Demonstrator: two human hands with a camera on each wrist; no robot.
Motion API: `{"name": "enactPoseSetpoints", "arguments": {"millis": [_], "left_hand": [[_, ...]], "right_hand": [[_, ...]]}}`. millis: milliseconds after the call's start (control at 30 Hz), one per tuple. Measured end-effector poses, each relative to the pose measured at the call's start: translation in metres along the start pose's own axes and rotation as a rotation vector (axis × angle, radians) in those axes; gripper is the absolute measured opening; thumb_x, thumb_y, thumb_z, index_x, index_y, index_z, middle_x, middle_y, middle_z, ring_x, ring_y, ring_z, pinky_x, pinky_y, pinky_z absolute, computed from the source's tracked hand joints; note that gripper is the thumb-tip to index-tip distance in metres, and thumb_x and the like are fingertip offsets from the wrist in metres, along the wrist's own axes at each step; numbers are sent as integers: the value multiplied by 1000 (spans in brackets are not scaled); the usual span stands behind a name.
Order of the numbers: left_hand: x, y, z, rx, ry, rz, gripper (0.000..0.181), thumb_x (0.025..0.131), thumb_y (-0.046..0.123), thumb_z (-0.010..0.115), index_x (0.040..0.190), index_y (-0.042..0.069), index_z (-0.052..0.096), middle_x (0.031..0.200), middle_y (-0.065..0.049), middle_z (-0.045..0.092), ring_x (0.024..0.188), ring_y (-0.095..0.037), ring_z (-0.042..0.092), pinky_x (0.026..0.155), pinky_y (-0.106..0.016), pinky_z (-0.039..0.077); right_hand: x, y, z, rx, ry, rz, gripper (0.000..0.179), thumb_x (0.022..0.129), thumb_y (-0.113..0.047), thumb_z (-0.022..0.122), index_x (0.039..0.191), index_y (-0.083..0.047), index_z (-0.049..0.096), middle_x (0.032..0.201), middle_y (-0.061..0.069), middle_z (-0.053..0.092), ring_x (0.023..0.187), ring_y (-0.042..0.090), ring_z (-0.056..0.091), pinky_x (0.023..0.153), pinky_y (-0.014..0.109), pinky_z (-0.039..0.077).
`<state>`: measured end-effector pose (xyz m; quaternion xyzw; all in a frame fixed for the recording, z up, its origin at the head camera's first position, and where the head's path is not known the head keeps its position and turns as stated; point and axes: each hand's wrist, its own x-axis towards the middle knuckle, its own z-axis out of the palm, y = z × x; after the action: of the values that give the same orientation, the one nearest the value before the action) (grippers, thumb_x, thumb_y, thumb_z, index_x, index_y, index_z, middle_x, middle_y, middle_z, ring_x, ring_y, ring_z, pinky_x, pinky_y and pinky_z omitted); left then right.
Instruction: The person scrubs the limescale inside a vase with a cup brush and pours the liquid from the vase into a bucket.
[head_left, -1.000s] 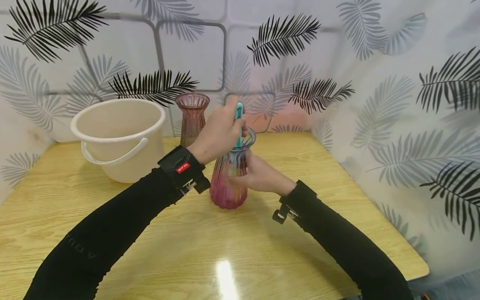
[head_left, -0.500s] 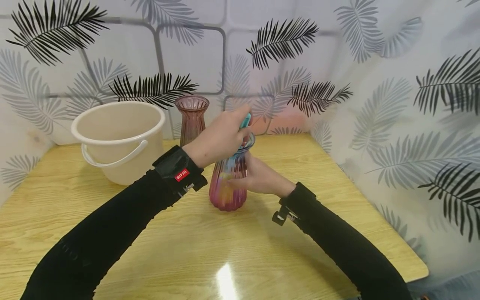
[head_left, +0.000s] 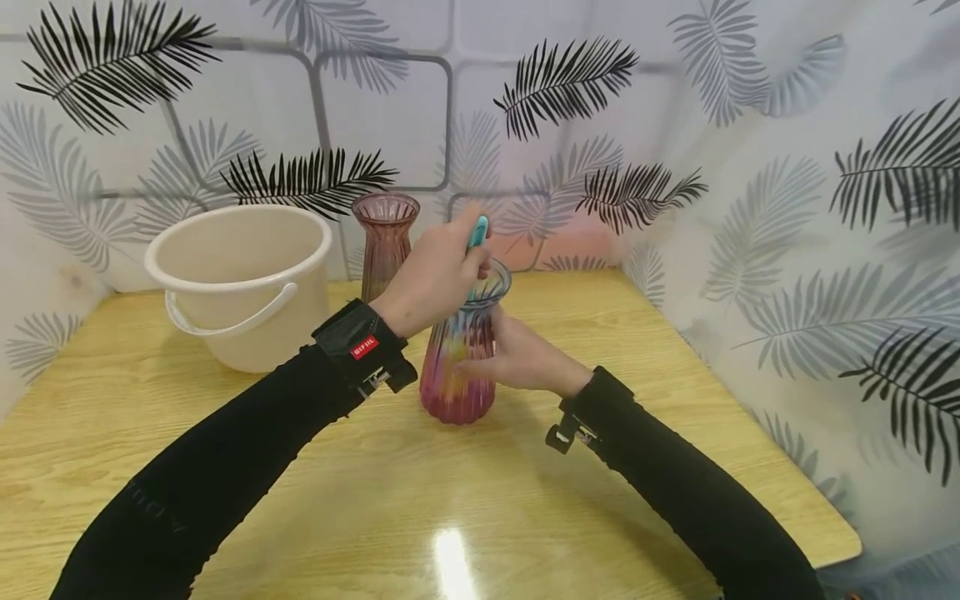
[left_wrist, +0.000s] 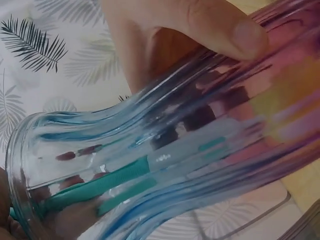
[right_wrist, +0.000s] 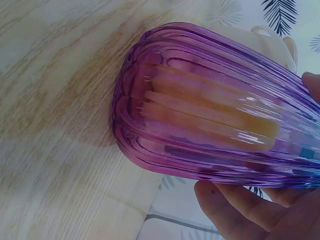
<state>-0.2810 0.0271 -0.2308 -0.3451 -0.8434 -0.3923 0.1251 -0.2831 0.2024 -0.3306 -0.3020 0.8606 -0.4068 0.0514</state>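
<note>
My left hand (head_left: 433,271) grips the teal handle of a sponge bottle brush (head_left: 477,232) at the mouth of a ribbed glass vase (head_left: 456,404). The vase shades from blue at the rim to pink-purple at the base and stands on the table. Low inside it, the yellow sponge head (right_wrist: 215,107) shows through the glass in the right wrist view. The brush's teal and whitish stem (left_wrist: 110,182) runs down the neck in the left wrist view. My right hand (head_left: 528,354) holds the vase around its side, thumb in front, some fingers hidden behind.
A second ribbed vase (head_left: 386,237), pinkish, stands behind my left hand. At the back left is a cream bucket (head_left: 258,329) with its white handle hanging in front. The wooden table (head_left: 360,517) meets patterned walls behind and at the right.
My left hand dipped down and to the right with the brush, then came partly back up and left. The sponge shifted within the vase. My right hand has stayed around the vase.
</note>
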Motion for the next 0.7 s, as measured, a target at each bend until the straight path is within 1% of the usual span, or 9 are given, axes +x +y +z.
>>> {"name": "enactPoseSetpoints", "arguments": {"millis": [100, 233, 333, 400, 467, 533, 633, 700], "left_hand": [[4, -1, 1, -55, 11, -19, 10, 109, 14, 43, 111, 4, 45, 94, -12, 66, 85, -22, 68, 71, -31, 50], [7, -3, 2, -183, 11, -76, 12, 108, 12, 46, 112, 2, 45, 95, -13, 63, 86, -22, 67, 77, -32, 57], [7, -3, 0, -259, -9, -114, 14, 107, 14, 48, 114, 2, 45, 96, -14, 62, 87, -23, 67, 78, -32, 58], [6, -2, -2, -281, -29, -128, 14, 107, 15, 48, 114, 3, 44, 96, -15, 62, 87, -25, 67, 77, -32, 58], [5, -2, -6, -254, -49, -130, 13, 108, 16, 47, 113, 4, 43, 95, -14, 62, 85, -25, 67, 74, -33, 58], [5, -1, -9, -208, -67, -122, 12, 108, 16, 46, 110, 5, 41, 94, -14, 63, 83, -25, 67, 71, -32, 56], [3, 0, -13, -107, -93, -94, 11, 108, 16, 45, 106, 7, 39, 93, -12, 62, 81, -24, 67, 67, -31, 52], [2, 1, -15, -48, -98, -70, 11, 108, 16, 44, 105, 7, 39, 92, -12, 63, 81, -24, 68, 65, -31, 50]], "right_hand": [[0, -1, -1, -16, 7, -3, 101, 89, -25, 79, 158, -21, 6, 142, 1, 50, 130, 15, 52, 110, 36, 42], [-1, -2, -1, -36, 8, 23, 102, 88, -27, 79, 158, -19, 6, 145, 2, 48, 132, 16, 50, 113, 37, 40], [0, -2, 0, -35, 7, 28, 100, 88, -27, 79, 158, -19, 8, 145, 2, 48, 131, 16, 51, 112, 38, 41], [0, -1, 0, -36, 4, 23, 101, 88, -27, 80, 158, -20, 8, 145, 2, 48, 131, 15, 51, 111, 37, 42], [0, -1, 0, -39, 4, 16, 104, 87, -28, 80, 159, -21, 6, 145, 2, 47, 131, 15, 52, 110, 37, 43], [0, -1, 0, -38, 2, 8, 105, 87, -28, 80, 160, -21, 4, 145, 3, 48, 130, 16, 52, 109, 38, 44], [0, -1, -1, -21, -3, 14, 104, 87, -29, 80, 159, -22, 5, 143, 2, 49, 129, 16, 53, 109, 38, 44], [0, -2, -1, -8, -6, 14, 102, 87, -29, 80, 158, -23, 7, 142, 1, 50, 129, 16, 54, 109, 39, 44]]}}
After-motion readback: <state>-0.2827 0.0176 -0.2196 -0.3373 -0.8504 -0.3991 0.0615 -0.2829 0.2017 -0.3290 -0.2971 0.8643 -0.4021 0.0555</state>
